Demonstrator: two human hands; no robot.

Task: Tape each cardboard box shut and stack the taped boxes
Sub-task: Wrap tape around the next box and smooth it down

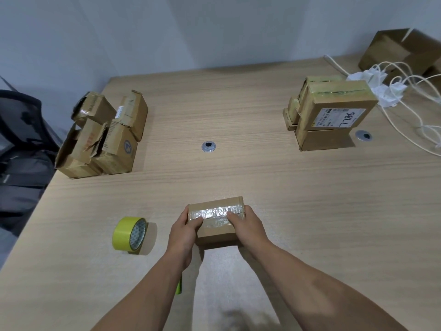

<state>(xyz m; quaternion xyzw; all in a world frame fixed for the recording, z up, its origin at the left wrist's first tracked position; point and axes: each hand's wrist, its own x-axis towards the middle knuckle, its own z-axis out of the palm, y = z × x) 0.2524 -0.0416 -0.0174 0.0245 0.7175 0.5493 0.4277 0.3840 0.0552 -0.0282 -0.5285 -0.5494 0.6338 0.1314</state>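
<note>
1. The small cardboard box point(214, 226) sits at the near middle of the worktop point(262, 175). Its long axis runs left to right, with the right end turned a little farther away.
2. A glossy, wrinkled strip of clear tape runs along its top from end to end.
3. The left hand point(185, 231) grips the left end and the right hand point(248, 226) grips the right end. Both thumbs lie on the taped top.
4. Just to the left, a yellow-green tape roll point(128, 232) stands on its edge, apart from the box.
5. A small green thing point(179, 286) shows beside the left forearm, mostly hidden.
6. A round metal grommet point(209, 146) is set in the pale wood-grain surface farther back.
7. At far left is a loose pile of worn boxes point(105, 137), some with their flaps open.
8. At far right is a tidy stack of taped boxes point(331, 115), with white cables point(405, 96) beyond it.
</note>
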